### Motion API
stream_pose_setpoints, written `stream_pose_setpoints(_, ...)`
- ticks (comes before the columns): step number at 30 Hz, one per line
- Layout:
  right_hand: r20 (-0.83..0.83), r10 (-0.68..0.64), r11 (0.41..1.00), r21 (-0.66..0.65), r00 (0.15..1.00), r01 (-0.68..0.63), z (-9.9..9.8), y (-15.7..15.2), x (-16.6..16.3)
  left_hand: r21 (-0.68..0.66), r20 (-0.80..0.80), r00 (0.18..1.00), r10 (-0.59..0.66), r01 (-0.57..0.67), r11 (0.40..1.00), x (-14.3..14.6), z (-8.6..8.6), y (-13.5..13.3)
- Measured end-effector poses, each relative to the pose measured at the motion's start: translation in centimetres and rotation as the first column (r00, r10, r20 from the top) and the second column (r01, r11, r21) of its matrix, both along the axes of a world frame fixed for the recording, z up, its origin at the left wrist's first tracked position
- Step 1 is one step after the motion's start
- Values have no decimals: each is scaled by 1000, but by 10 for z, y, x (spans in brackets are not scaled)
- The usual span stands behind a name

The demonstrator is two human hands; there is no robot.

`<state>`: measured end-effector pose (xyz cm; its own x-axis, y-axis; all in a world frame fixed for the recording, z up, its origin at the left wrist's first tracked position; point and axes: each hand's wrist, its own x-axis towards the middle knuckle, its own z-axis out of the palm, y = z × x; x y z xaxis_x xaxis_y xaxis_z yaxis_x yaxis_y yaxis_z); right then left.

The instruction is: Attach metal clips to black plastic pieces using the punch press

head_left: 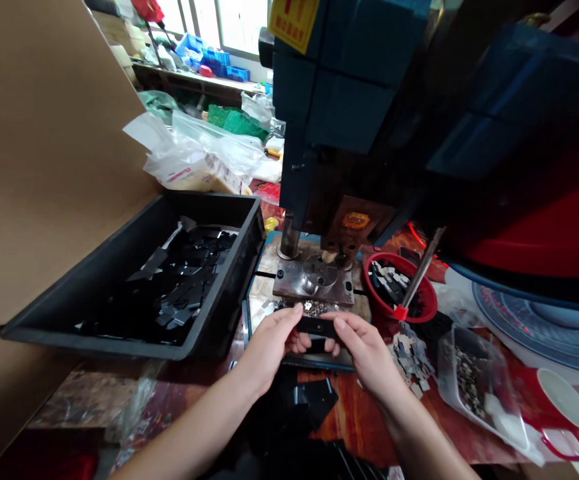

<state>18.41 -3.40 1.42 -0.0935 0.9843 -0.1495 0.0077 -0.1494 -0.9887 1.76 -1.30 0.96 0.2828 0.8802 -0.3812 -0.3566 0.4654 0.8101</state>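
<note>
A flat black plate with a small hole (pixel 318 326) is held level between my two hands, just in front of the press die. My left hand (pixel 275 337) is closed on its left end, thumb on top. My right hand (pixel 358 339) grips the other end with thumb and fingers. Behind the plate is the round steel die (pixel 320 275) on its block, beneath the press head (pixel 355 220). Small metal scraps (pixel 314 307) lie along the front of the block. Below my hands, dark plates (pixel 314 395) rest near the table edge.
On the left stands a deep black bin (pixel 219 280) of dark plates, beside a cardboard sheet (pixel 54 153). To the right are a red bowl (pixel 432 303) of pieces, a pile of flat metal pieces (pixel 412 357), a clear plastic box (pixel 499 393) and a red mug (pixel 552 400).
</note>
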Motion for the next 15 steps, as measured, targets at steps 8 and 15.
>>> stream_pose_setpoints(8,339,-134,925,381,931,-6,-1,-7,4,92,-40,998,45,-41,995,-8,11,-1)
stream_pose_setpoints(15,449,-243,885,466,860,7,-5,-6,5,81,-126,991,34,-24,996,-10,17,-1)
